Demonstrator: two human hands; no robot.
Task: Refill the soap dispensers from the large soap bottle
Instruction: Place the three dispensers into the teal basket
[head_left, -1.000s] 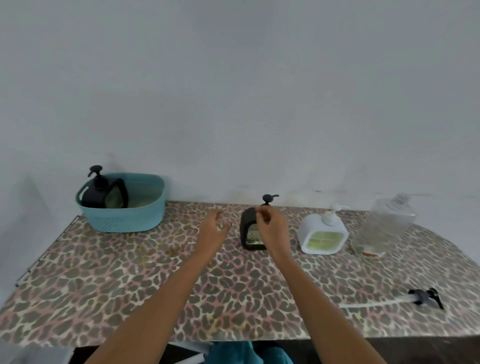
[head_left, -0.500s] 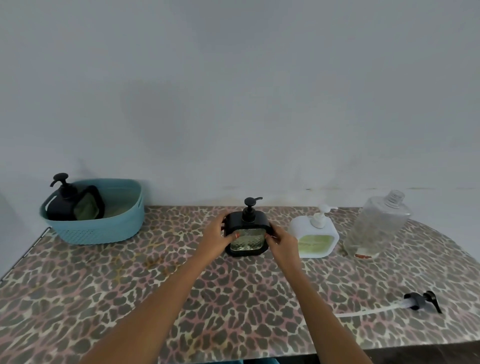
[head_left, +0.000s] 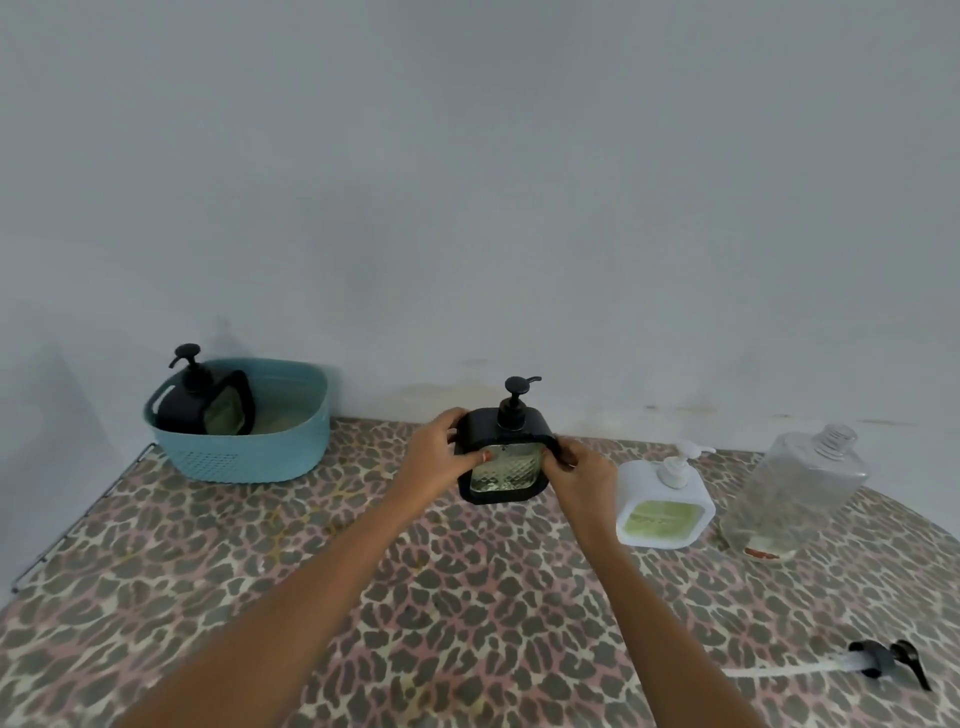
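Note:
A black soap dispenser (head_left: 503, 467) with a clear patterned front and a black pump stands at the back middle of the table. My left hand (head_left: 439, 457) grips its left side and my right hand (head_left: 582, 470) grips its right side. To its right stands a white dispenser (head_left: 665, 506) holding green soap. Further right, the large clear soap bottle (head_left: 795, 493) stands open-topped and nearly empty. Its black pump with a white tube (head_left: 878, 662) lies on the table at the front right.
A teal basket (head_left: 270, 447) at the back left holds another black dispenser (head_left: 208, 402). The table (head_left: 363, 597) has a leopard-print cover and meets a plain wall behind. Its left edge has a thin metal rail.
Both hands have closed on the sides of the black dispenser, which was turned from side-on to face me. The view has shifted slightly.

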